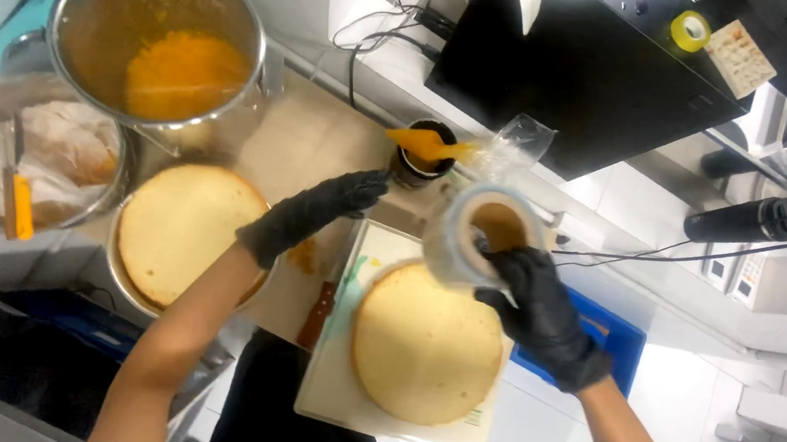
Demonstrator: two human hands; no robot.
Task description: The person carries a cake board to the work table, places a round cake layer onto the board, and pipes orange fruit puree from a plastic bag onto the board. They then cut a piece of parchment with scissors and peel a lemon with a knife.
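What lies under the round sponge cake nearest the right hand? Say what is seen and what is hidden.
The sponge cake rests on a pale rectangular board, whose edges show around it. The board's middle is covered by the cake, so anything there cannot be seen.

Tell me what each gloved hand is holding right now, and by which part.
The right hand grips a roll of clear film with fingers through its core. The left hand reaches toward a dark cup, holding nothing visible.

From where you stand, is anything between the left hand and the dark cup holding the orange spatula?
Nothing visible stands between them. The left hand reaches toward the dark cup, its fingertips close beside the cup with only bare counter between. The orange spatula lies across the cup's top. The right hand holds a clear film roll to the side.
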